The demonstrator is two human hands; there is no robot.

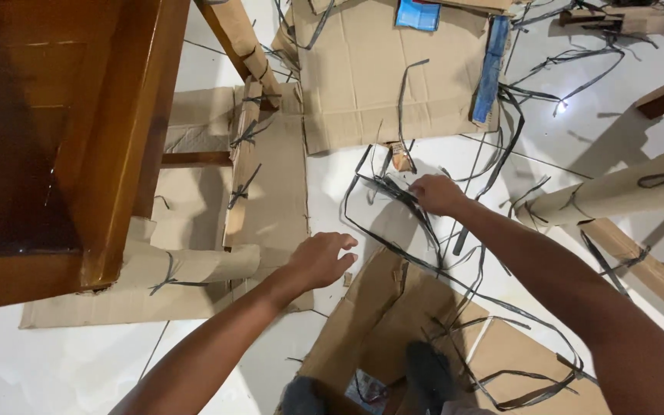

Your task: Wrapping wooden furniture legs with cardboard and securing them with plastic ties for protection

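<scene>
Black strapping [393,192] — thin, tangled, looping.

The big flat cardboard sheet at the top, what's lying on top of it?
On the cardboard sheet lie a black strap, a blue packet and blue tape. The floor beneath is covered.

Operator body: two bare forearms, two bare hands, dark footwear.

Left hand [320,260] and right hand [436,194] carry no gloves, rings, watch or wristbands. Both forearms are uncovered along their full visible length; no sleeve edge enters view. At the lower frame edge, two rounded dark grey toe sections [428,373] are visible; material cannot be determined.
</scene>
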